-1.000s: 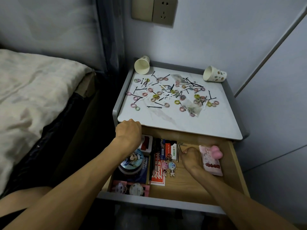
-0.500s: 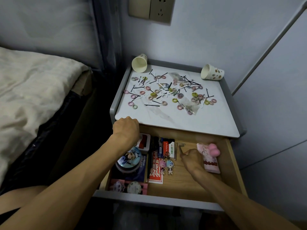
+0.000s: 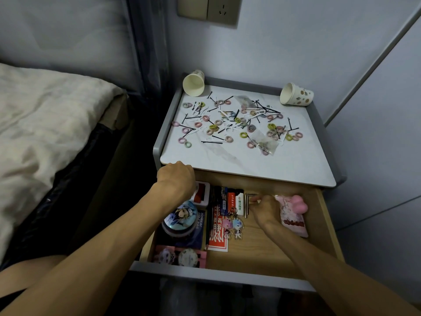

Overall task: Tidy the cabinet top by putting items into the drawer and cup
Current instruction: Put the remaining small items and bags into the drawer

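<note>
The cabinet top [image 3: 296, 169] is strewn with several coloured hair ties and black hairpins [image 3: 232, 124] and two small clear bags [image 3: 265, 142]. Two paper cups lie on their sides at the back: a plain one [image 3: 193, 84] at the left and a patterned one [image 3: 296, 96] at the right. Below, the drawer [image 3: 218, 273] stands pulled out. My left hand [image 3: 176, 179] is a curled fist at the front edge of the top, with nothing visible in it. Inside the drawer, my right hand [image 3: 264, 208] pinches an L-shaped metal key [image 3: 247, 198].
The drawer holds a round picture tin [image 3: 180, 216], a red box [image 3: 201, 193], lighters [image 3: 232, 201], a figure keychain [image 3: 232, 226], a red card [image 3: 217, 238] and a pink packet [image 3: 292, 221] with a pink paw toy [image 3: 298, 205]. A bed [image 3: 45, 124] lies at the left, walls behind and right.
My right hand has crept toward the drawer's back, and its fingertips now close on the metal key. My left hand stays at the top's edge.
</note>
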